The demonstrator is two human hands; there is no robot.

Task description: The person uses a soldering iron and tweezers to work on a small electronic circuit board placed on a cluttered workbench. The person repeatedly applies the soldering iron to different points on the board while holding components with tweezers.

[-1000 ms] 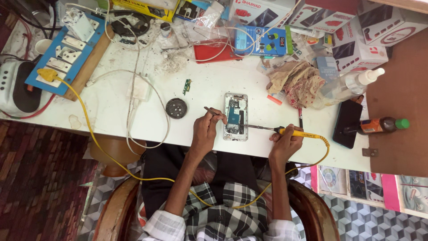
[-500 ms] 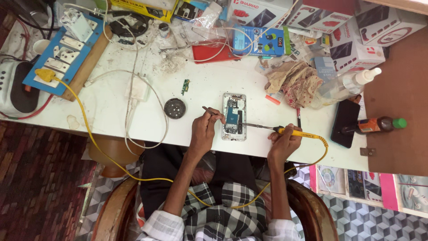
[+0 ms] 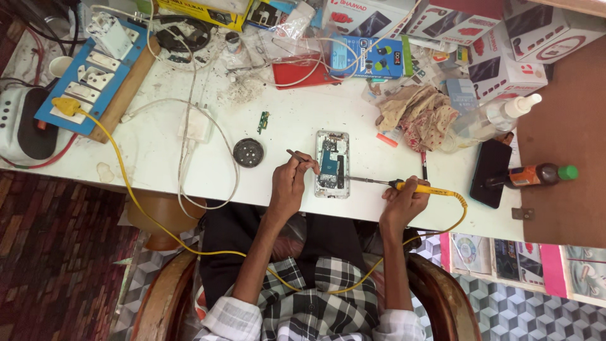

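An opened phone (image 3: 332, 164) lies face down on the white table (image 3: 284, 120), its circuit board showing. My left hand (image 3: 289, 183) pinches thin tweezers (image 3: 298, 155) whose tip reaches the phone's left edge. My right hand (image 3: 404, 199) grips a yellow-handled soldering iron (image 3: 416, 187); its metal tip points left and meets the phone's right side. A yellow cord (image 3: 461, 208) runs from the iron's handle down over the table edge.
A round dark tin (image 3: 248, 152) and a small green circuit piece (image 3: 262, 122) lie left of the phone. A crumpled cloth (image 3: 420, 113), spray bottle (image 3: 499, 117), dark phone (image 3: 490, 172) and brown bottle (image 3: 536, 175) sit right. A blue socket board (image 3: 88, 82) and boxes (image 3: 492, 38) crowd the back.
Both hands stay at the phone with the tweezers and the iron in the same places. Only the view has shifted slightly.
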